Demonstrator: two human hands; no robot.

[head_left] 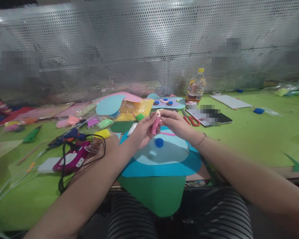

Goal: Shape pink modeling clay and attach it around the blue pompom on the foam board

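Observation:
My left hand (144, 131) is closed round a slim pink pen-shaped object (155, 124) with a pale tip; its exact kind is hard to make out. My right hand (173, 122) meets it from the other side, fingers bent against its upper end. Below both hands lies a light-blue paper cutout (151, 156) on a larger blue paper sheet (164, 171). A round dark-blue clay piece (159, 142) sits on the light-blue paper, and a pink curved strip (168, 133) shows partly behind my right hand. Green paper (154, 192) hangs over the table edge.
Left are a blue glue gun (72, 134), a magenta power strip (74, 156) and looping cables. Red-handled scissors (193, 121), a phone (216, 117) and a bottle (196, 87) stand or lie right of centre. A perforated metal panel (149, 43) closes off the back.

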